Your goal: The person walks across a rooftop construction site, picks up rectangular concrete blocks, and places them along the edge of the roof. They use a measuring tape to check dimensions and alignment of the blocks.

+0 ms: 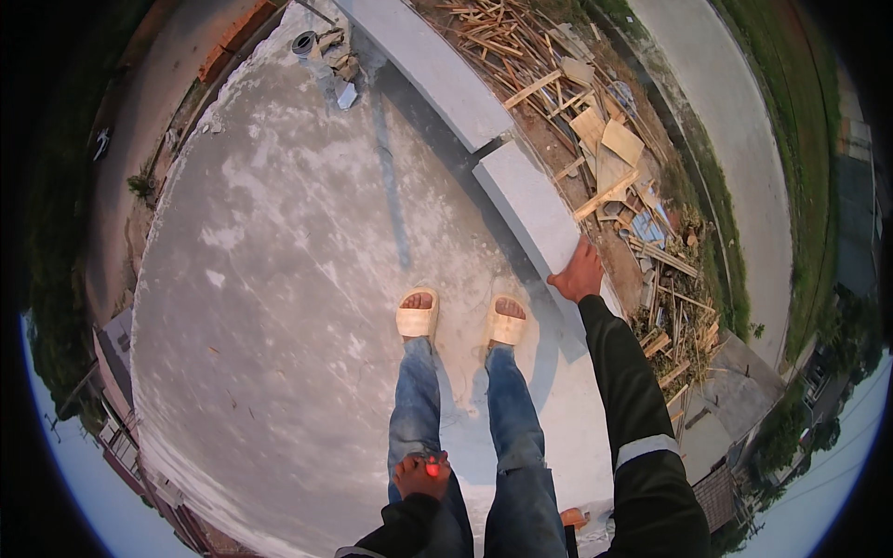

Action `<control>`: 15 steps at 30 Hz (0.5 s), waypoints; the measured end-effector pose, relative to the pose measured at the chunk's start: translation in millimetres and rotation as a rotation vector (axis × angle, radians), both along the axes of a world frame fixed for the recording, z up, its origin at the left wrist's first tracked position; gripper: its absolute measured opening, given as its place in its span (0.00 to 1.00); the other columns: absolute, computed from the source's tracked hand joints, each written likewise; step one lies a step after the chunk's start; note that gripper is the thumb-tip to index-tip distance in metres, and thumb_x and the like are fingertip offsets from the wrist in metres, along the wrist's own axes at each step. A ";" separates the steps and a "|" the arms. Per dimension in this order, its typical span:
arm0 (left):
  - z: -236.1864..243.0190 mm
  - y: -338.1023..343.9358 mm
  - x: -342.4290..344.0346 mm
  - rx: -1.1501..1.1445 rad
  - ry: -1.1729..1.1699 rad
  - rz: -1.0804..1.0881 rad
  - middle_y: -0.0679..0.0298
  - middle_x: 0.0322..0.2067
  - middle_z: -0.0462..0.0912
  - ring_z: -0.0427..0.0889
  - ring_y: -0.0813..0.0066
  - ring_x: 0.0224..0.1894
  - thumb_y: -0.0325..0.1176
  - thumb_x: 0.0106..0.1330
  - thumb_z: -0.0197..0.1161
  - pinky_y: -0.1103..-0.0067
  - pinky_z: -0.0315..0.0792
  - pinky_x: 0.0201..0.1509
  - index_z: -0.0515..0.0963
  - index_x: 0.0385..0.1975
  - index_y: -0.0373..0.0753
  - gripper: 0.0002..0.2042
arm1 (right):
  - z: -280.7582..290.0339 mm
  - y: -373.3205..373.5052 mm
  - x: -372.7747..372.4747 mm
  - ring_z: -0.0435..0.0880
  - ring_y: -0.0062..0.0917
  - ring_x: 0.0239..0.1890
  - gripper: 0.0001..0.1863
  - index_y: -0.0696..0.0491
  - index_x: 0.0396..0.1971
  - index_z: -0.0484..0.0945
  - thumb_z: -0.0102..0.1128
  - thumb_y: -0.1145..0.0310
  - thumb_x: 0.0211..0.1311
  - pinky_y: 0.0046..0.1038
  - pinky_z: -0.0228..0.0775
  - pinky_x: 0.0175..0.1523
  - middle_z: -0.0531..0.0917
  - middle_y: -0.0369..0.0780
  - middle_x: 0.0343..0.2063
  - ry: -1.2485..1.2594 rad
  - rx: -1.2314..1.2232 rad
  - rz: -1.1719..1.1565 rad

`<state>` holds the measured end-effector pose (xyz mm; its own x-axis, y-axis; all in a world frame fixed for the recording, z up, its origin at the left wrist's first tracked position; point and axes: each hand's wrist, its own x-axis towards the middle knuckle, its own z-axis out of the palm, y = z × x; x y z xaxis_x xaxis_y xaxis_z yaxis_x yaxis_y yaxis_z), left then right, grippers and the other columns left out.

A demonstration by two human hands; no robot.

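Note:
My right hand (580,272) reaches forward on the right and grips the near end of a pale grey block (526,200) from above. The thumb lies toward the inner edge, and the fingertips are partly hidden. This block lies along the edge of a concrete slab, with a narrow dark gap between it and a longer grey block course (437,74) farther off. My left hand (420,476) is closed in front of my left leg. A small bright red thing (433,466) shows at its fingers; I cannot make out what it is.
I stand in cream slides on the grey concrete slab (260,279). Beyond the blocks, lower down, lie scrap timber and boards (609,153), then a road (744,130). Rubble and a dark round container (303,43) sit at the far left corner. The slab ends in a drop.

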<state>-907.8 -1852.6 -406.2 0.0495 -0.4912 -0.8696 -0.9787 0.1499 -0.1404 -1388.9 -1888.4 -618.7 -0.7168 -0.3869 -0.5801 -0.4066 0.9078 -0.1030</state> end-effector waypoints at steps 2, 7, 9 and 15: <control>3.3 -3.1 -4.3 -0.001 0.014 0.026 0.57 0.53 0.75 0.70 0.52 0.59 0.61 0.59 0.61 0.55 0.63 0.63 0.86 0.40 0.37 0.30 | 0.9 -2.1 -4.2 0.69 0.51 0.62 0.62 0.55 0.70 0.51 0.82 0.60 0.35 0.50 0.61 0.65 0.69 0.52 0.58 -0.015 0.012 0.001; 9.4 -7.1 -12.2 -0.052 0.061 -0.013 0.57 0.50 0.77 0.72 0.50 0.56 0.54 0.59 0.62 0.56 0.66 0.61 0.87 0.38 0.42 0.21 | 6.3 -3.0 -12.0 0.69 0.51 0.61 0.61 0.55 0.70 0.51 0.83 0.59 0.35 0.49 0.62 0.65 0.69 0.52 0.58 0.022 0.040 0.051; 8.6 -8.9 -13.6 -0.052 0.055 0.005 0.58 0.50 0.77 0.71 0.50 0.56 0.54 0.59 0.63 0.56 0.66 0.62 0.87 0.38 0.43 0.21 | 7.1 -0.4 -14.6 0.69 0.51 0.61 0.61 0.55 0.70 0.51 0.82 0.59 0.35 0.49 0.61 0.65 0.69 0.53 0.58 0.046 0.047 0.055; 8.2 -12.7 -17.3 0.000 0.012 0.007 0.58 0.51 0.77 0.70 0.49 0.58 0.54 0.57 0.65 0.56 0.65 0.62 0.88 0.39 0.46 0.20 | -7.6 6.0 -22.7 0.68 0.52 0.62 0.60 0.56 0.70 0.52 0.80 0.60 0.36 0.49 0.59 0.67 0.69 0.53 0.58 0.065 0.007 0.040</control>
<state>-925.1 -1865.4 -398.0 0.0429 -0.4907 -0.8703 -0.9813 0.1430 -0.1290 -1411.6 -1882.5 -626.3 -0.7372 -0.4120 -0.5355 -0.4480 0.8914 -0.0690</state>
